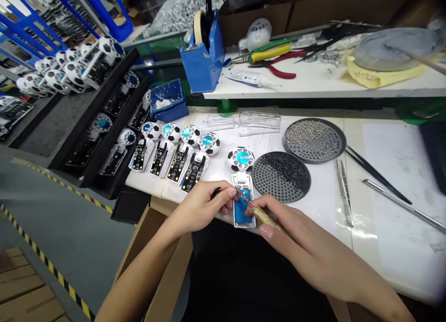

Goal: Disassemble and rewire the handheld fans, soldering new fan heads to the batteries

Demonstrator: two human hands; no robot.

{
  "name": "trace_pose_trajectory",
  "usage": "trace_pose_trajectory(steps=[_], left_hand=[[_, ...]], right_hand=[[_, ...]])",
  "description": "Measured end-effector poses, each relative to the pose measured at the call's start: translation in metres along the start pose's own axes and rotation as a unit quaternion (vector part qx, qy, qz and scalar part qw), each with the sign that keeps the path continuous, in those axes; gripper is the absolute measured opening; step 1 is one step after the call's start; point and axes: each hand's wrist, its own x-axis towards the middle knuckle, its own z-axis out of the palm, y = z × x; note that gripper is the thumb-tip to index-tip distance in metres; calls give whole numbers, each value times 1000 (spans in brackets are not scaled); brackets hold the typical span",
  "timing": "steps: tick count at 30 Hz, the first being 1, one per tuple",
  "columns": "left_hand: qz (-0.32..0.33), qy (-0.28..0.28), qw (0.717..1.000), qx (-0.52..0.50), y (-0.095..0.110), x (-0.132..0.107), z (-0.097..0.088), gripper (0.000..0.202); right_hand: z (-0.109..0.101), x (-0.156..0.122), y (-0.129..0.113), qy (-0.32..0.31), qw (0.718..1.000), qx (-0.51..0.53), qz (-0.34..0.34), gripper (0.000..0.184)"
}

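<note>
The right hand (pixel 296 233) grips a gold-wrapped tool handle (pixel 268 218) like a pen, its thin tip at the top of a blue pack (pixel 243 208) lying in an open white plastic case (pixel 243 224), which sits at the bench's front edge, at ten o'clock from that hand. The left hand (pixel 198 208) pinches a small black object (pixel 216 193), fingertips together, just beside the case at its nine o'clock. Good work here seems to call for both wrists braced and the tip held steady, clear of the round black-and-white module (pixel 241 159) at the case's twelve o'clock
</note>
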Motion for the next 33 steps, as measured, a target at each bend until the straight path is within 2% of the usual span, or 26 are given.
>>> trace_pose_trajectory(steps=[5,10,17,22,29,33], left_hand=[[2,9,1000,6,0,0,1,38],[10,-7,999,43,0,-2,0,42],[-30,-28,993,-110,-6,-1,2,40],[-38,-45,992,-113,-3,2,-1,36],[-8,8,993,-117,-9,5,7,29],[-14,19,989,-146,-11,9,13,25]], right_hand=[[1,0,1,-2,1000,22,2,36],[2,2,2,1,999,32,-1,37],[5,3,7,9,999,31,-38,32],[1,3,9,6,999,10,-53,31],[2,-1,11,6,998,27,-57,28],[8,-4,11,18,997,38,-57,25]])
